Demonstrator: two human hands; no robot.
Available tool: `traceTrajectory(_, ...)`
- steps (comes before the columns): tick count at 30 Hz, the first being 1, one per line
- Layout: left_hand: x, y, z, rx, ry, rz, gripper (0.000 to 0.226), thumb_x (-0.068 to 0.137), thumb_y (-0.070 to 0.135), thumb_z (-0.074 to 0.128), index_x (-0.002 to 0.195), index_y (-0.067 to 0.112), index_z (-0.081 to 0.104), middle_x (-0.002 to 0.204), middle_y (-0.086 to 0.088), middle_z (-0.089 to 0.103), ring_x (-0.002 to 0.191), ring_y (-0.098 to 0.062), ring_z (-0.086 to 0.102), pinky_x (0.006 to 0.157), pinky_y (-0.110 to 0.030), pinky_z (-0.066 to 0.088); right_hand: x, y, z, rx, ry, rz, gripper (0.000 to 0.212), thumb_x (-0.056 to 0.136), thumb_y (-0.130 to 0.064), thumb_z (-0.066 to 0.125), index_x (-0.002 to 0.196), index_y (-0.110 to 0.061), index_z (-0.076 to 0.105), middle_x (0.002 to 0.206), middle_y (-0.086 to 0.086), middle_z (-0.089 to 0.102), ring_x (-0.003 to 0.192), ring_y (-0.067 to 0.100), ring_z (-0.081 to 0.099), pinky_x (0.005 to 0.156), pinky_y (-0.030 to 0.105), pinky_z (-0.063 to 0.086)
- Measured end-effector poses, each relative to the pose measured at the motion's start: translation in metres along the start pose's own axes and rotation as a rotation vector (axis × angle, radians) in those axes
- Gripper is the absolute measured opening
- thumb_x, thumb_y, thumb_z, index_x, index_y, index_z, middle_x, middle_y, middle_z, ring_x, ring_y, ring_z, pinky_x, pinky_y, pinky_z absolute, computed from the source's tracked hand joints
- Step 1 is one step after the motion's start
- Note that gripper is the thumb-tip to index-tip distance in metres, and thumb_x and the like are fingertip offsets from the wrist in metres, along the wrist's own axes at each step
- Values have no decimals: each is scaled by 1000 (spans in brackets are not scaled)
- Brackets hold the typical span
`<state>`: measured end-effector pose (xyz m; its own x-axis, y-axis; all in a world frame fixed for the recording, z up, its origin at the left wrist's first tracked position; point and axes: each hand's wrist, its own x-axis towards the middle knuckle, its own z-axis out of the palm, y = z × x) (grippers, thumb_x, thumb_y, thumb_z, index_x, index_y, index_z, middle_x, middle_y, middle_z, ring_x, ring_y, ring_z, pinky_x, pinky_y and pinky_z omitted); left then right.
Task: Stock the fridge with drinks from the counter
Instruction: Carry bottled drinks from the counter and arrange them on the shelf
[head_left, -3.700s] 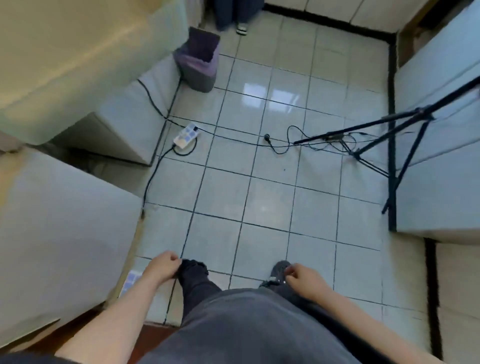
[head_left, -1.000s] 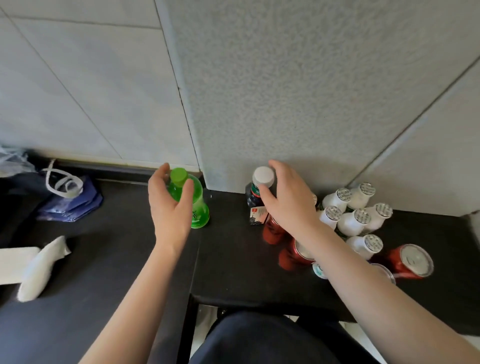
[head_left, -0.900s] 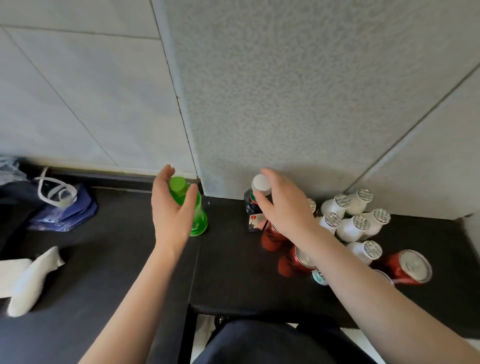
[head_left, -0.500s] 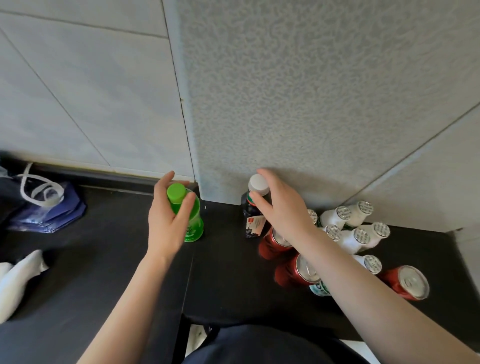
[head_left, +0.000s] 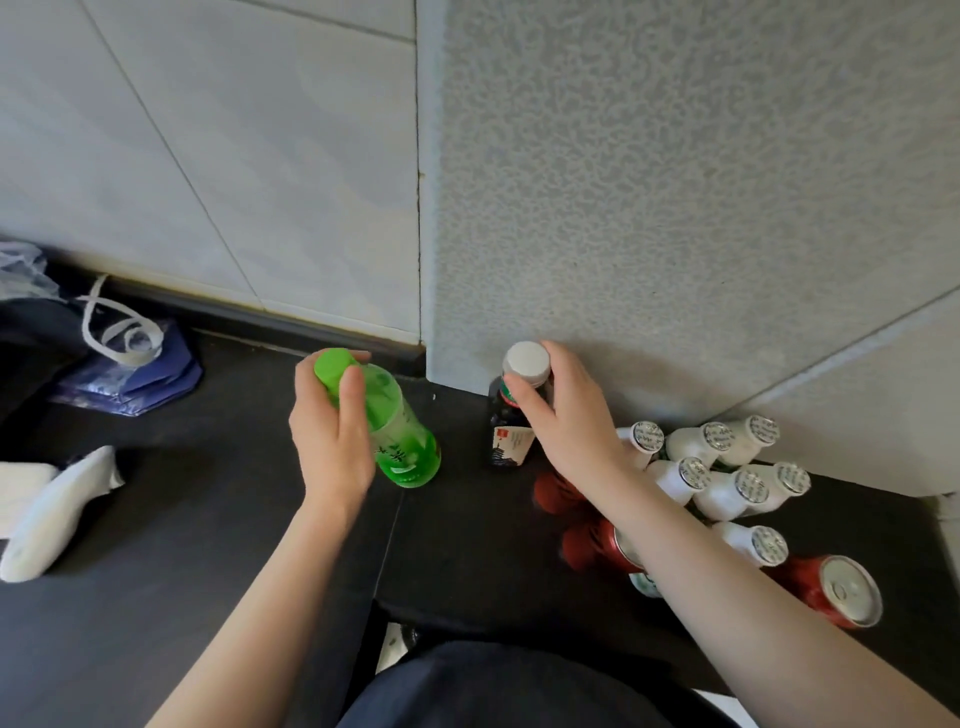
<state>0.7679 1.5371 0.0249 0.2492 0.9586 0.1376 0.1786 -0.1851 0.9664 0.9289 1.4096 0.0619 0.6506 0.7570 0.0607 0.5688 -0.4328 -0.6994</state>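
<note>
My left grip (head_left: 332, 441) is wrapped round the upper part of the green bottle (head_left: 402, 441). The thumb lies across the neck just under the green cap (head_left: 332, 365), and the fingers curl round the far side. The bottle slants, with its base below and to the right of that grip. I cannot tell whether the base touches the black table (head_left: 156, 571).

My right grip (head_left: 569, 421) grasps the dark bottle (head_left: 506, 441) at the neck, thumb in front and fingers curled round just beneath the white cap (head_left: 527, 358). This bottle stands upright on the table, close to the speckled wall (head_left: 675, 208), with its body and label showing to the left of the grip. The two bottles are apart, with bare table between them.

Just to the right of my right wrist stands a cluster of small white bottles (head_left: 727, 483) with foil tops, all upright. Red cans (head_left: 595, 543) sit under my right forearm, partly hidden. One more stands further right, beyond the white bottles.

Well to the left of my left grip, a blue bag (head_left: 135, 379) with white handles lies by the wall. A white object (head_left: 52, 514) lies nearer me; what it is I cannot tell.
</note>
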Motion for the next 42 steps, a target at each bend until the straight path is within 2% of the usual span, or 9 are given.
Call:
traceTrajectory(5, -25, 11, -30, -71, 93, -43, 13, 91, 39, 42, 96, 32, 51, 93, 12, 68, 83, -4, 62, 72, -16, 47, -21, -16, 1, 230, 58, -78, 19, 91, -35, 58, 105, -27, 48, 93, -17, 56, 88, 0, 53, 80, 16, 43)
traceTrajectory(12, -91, 29, -82, -146, 369, -188, 17, 92, 37, 45, 80, 45, 54, 94, 0, 69, 85, -16, 63, 78, -36, 49, -61, -57, 5, 417, -98, -328, 21, 84, -51, 52, 101, -39, 47, 95, -19, 57, 93, -7, 55, 79, 7, 43)
traceTrajectory(18, -190, 36, -115, -26, 549, -184, 12, 89, 43, 45, 85, 39, 56, 93, 9, 67, 88, -7, 61, 77, -20, 46, -115, -69, 16, 468, -370, -454, 18, 88, -53, 51, 102, -42, 46, 99, -23, 57, 98, -4, 57, 80, 12, 47)
traceTrajectory(24, -315, 39, -130, 22, 812, -246, 20, 89, 42, 44, 90, 30, 60, 96, 6, 61, 88, -10, 57, 76, -20, 45, -189, -62, 44, 460, -755, -525, 26, 84, -52, 58, 101, -32, 53, 97, -13, 61, 94, 9, 60, 82, 34, 52)
traceTrajectory(27, -386, 37, -128, 56, 957, -307, 18, 91, 38, 43, 91, 29, 59, 95, 3, 63, 86, -6, 58, 74, -14, 44, -236, -53, 61, 458, -913, -551, 34, 79, -59, 52, 101, -33, 53, 96, -15, 61, 92, 6, 59, 80, 26, 49)
traceTrajectory(31, -478, 36, -125, 92, 1094, -488, 18, 92, 31, 44, 94, 20, 58, 98, -3, 62, 88, -8, 57, 76, -19, 45, -305, -43, 71, 463, -1101, -555, 22, 81, -57, 53, 93, -38, 53, 87, -23, 60, 82, -8, 56, 70, 6, 40)
traceTrajectory(33, -520, 38, -125, 110, 1190, -539, 18, 92, 30, 43, 95, 20, 58, 101, -4, 62, 91, -10, 57, 79, -22, 45, -338, -42, 71, 442, -1195, -586, 19, 82, -55, 55, 92, -39, 53, 86, -26, 60, 80, -9, 56, 68, 5, 39)
traceTrajectory(39, -623, 37, -145, 134, 1452, -595, 31, 95, 24, 40, 99, 1, 59, 90, 31, 56, 88, 9, 53, 73, -3, 37, -440, -52, 78, 336, -1397, -730, 23, 80, -57, 54, 91, -37, 55, 84, -17, 61, 78, -8, 55, 65, 4, 38)
traceTrajectory(42, -677, 32, -165, 125, 1569, -579, 31, 95, 21, 39, 101, -4, 58, 90, 36, 56, 89, 13, 52, 73, 0, 36, -505, -59, 85, 295, -1462, -768, 16, 81, -52, 58, 89, -38, 55, 83, -24, 62, 76, -11, 56, 62, 3, 39)
